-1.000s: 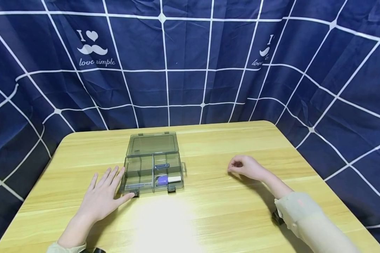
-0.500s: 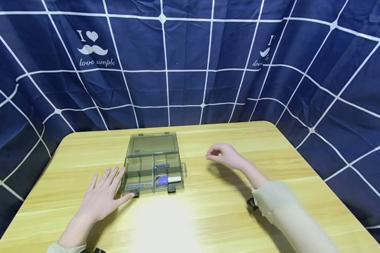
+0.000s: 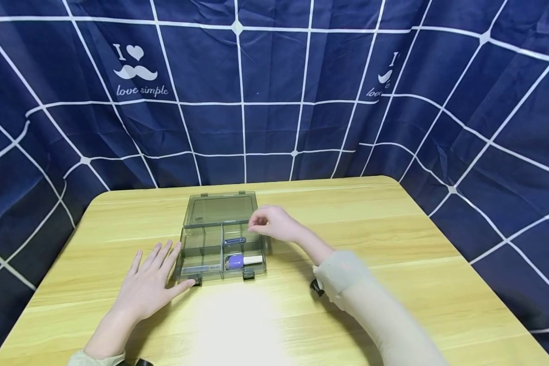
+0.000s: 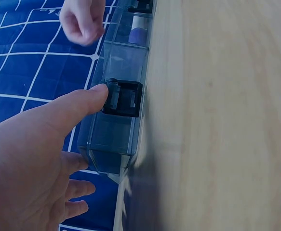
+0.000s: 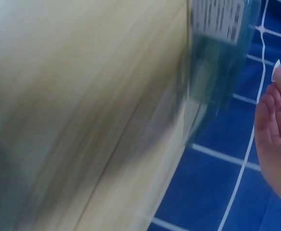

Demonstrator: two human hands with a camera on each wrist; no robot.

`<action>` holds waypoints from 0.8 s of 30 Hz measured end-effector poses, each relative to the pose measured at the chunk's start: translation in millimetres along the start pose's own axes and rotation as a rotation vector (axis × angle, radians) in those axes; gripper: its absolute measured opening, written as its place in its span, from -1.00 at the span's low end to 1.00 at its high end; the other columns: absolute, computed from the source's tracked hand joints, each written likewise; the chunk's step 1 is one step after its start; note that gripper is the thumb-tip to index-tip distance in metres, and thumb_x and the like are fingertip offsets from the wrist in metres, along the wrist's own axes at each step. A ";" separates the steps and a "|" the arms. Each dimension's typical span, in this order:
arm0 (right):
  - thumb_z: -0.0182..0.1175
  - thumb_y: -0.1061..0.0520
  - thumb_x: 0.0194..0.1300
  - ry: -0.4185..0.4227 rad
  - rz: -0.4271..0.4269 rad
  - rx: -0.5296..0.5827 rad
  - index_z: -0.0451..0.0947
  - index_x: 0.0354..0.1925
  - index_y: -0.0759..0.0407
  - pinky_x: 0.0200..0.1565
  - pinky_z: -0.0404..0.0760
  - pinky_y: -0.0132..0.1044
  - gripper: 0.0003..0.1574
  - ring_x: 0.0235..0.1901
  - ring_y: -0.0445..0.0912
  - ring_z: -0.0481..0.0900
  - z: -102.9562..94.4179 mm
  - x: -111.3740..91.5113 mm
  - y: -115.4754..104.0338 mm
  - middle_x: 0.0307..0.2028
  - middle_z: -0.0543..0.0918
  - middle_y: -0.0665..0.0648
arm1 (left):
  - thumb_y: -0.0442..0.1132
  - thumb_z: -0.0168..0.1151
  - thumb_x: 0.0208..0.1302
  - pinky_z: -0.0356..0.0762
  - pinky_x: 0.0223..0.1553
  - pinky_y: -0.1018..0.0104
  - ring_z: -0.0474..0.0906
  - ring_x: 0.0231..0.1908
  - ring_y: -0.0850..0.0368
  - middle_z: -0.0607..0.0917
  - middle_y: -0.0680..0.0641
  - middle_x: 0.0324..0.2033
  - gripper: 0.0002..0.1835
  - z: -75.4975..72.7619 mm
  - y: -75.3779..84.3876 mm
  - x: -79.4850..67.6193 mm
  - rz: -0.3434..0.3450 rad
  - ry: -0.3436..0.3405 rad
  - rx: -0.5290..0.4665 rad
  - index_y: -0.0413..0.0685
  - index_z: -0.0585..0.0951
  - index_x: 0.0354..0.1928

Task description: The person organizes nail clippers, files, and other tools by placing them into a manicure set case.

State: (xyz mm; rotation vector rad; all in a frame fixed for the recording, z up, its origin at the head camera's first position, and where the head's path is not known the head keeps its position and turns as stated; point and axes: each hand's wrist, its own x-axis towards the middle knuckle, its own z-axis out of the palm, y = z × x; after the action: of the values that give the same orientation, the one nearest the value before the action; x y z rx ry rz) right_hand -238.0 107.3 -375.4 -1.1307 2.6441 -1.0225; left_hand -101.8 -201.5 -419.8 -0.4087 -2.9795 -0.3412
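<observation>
A smoky clear compartment box (image 3: 203, 251) lies with its lid (image 3: 220, 209) folded back. My left hand (image 3: 145, 285) is spread along its left side, fingers straight. Its thumb touches the black front latch (image 4: 122, 98). My right hand (image 3: 276, 223) hovers over the box's back right compartment. Thumb and fingers pinch a small white pointed piece (image 5: 276, 71), shaped like a false nail. Below that hand, blue nail clippers (image 3: 235, 241) lie in the compartment. A purple nail polish bottle (image 3: 235, 261) with a white cap lies in the front right one.
A flat, pale strip (image 3: 201, 268) lies in the front left compartment. The box stands on a wooden table (image 3: 393, 229) with a bright glare patch in front of it. Blue curtain (image 3: 270, 127) with white lines hangs behind and along the sides.
My right hand has moved left across the table, from its right part to above the box, fingers kept pinched. The left hand and the box have stayed in place.
</observation>
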 end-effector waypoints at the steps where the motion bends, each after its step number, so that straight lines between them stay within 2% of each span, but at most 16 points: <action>1: 0.33 0.16 0.20 -0.004 -0.002 -0.007 0.64 -0.37 0.09 -0.23 0.54 -0.41 -0.96 -0.37 -0.22 0.50 4.2 4.8 -2.9 -0.41 0.59 -0.09 | 0.48 -0.03 0.16 -0.23 0.33 -0.26 0.03 0.38 -0.27 0.20 -0.27 0.39 0.01 -0.3 0.2 0.0 0.001 0.000 0.000 -0.04 0.11 0.48; 11: 0.33 0.15 0.21 -0.052 -0.074 -0.065 0.64 -0.42 0.08 -0.29 0.49 -0.55 -0.92 -0.41 -0.29 0.49 47.8 47.3 -32.9 -0.43 0.55 -0.08 | 0.47 -0.02 0.16 -0.24 0.33 -0.26 0.04 0.38 -0.27 0.20 -0.28 0.39 0.01 -0.9 -0.6 0.6 0.001 -0.002 -0.004 -0.04 0.10 0.48; 17: 0.32 0.14 0.23 -0.076 -0.064 -0.081 0.64 -0.43 0.06 -0.33 0.45 -0.59 -0.90 -0.44 -0.33 0.48 67.2 66.2 -46.9 -0.45 0.54 -0.10 | 0.47 -0.01 0.16 -0.22 0.32 -0.27 0.04 0.38 -0.27 0.20 -0.27 0.39 0.01 -3.2 -2.0 1.2 0.004 0.003 -0.006 -0.05 0.12 0.48; 24: 0.23 0.11 0.32 -0.154 -0.093 -0.339 0.66 -0.38 0.06 -0.34 0.43 -0.57 -0.86 -0.41 -0.30 0.46 81.0 76.4 -57.6 -0.37 0.60 -0.07 | 0.48 -0.04 0.16 -0.23 0.33 -0.26 0.03 0.38 -0.26 0.18 -0.27 0.40 0.02 -4.3 -3.5 2.2 0.004 -0.017 -0.009 -0.05 0.11 0.48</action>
State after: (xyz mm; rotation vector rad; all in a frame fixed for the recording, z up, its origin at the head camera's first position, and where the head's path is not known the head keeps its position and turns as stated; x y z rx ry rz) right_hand -231.7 -17.2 -389.7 -1.3430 2.7257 -0.4819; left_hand -104.5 -205.3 -416.1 -0.4204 -2.9949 -0.3528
